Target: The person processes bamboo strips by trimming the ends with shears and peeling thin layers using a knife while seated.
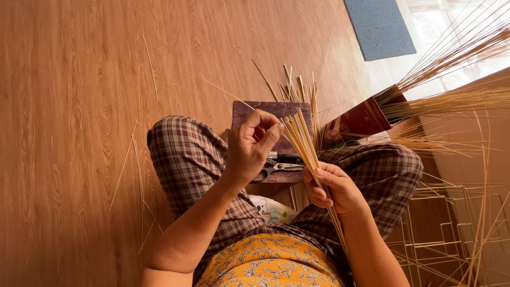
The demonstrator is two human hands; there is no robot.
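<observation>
This looks like a room in a home, with a shiny wooden floor, a grey mat by a bright doorway, and thin straw sticks lying around.

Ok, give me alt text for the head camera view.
Seated cross-legged on a wooden floor, a person's right hand grips a bundle of thin bamboo sticks while the left hand pinches its tips. Scissors lie on a small wooden board beneath.

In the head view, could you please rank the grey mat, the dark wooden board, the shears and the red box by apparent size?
1. Grey mat, though the frame cuts it off.
2. Dark wooden board and red box: both partly hidden and look similar, so I cannot rank them.
3. Shears, clearly smallest, partly behind the left hand.
</observation>
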